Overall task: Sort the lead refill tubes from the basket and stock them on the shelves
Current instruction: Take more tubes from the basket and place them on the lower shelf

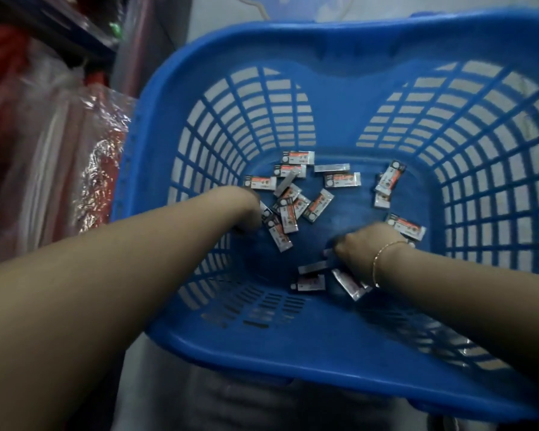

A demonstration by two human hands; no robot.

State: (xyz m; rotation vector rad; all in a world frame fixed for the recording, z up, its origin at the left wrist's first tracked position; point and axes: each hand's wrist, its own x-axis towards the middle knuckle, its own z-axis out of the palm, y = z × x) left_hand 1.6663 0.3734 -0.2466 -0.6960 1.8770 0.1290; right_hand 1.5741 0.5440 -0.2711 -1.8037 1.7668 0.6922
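Note:
A blue plastic basket (324,362) with slotted walls holds several small lead refill tubes, white with orange labels, scattered over its floor. One cluster of tubes (290,209) lies left of centre, and a few more tubes (388,181) lie at the right. Both my forearms reach down into the basket. My left hand (246,209) is at the left edge of the cluster; its fingers point down and are hidden. My right hand (363,244), with a thin bracelet at the wrist, has its fingers curled down on a lead refill tube (313,266) near the front.
Clear plastic-wrapped goods (100,169) with red contents stand on the left, close to the basket's side. A dark shelf edge (59,29) runs across the upper left. Pale floor shows through the basket slots.

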